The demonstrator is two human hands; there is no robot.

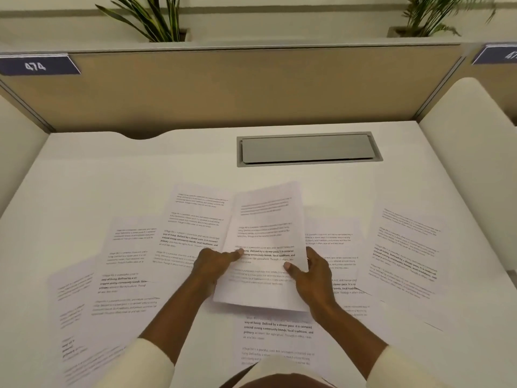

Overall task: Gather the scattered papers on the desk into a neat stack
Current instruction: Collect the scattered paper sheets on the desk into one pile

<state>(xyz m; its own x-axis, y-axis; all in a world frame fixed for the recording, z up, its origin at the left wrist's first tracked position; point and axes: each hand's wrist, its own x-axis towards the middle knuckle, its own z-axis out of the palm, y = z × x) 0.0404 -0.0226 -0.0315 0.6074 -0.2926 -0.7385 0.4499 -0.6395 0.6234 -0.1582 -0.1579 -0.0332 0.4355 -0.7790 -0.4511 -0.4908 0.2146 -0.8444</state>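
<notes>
Several printed white sheets lie scattered over the white desk (84, 175). I hold one sheet (265, 233) lifted above the middle of the desk. My left hand (212, 264) pinches its left edge and my right hand (313, 273) grips its right edge, thumbs on top. Another sheet (195, 219) lies just left of it, one (126, 264) further left, one (405, 250) at the far right, and one (277, 337) beneath my wrists near the front edge. A sheet (335, 242) is partly hidden behind my right hand.
A grey cable hatch (307, 148) is set into the desk at the back. A tan partition (223, 88) bearing a "474" label (36, 65) closes the rear, with potted plants (156, 21) above. White side panels (470, 130) flank the desk.
</notes>
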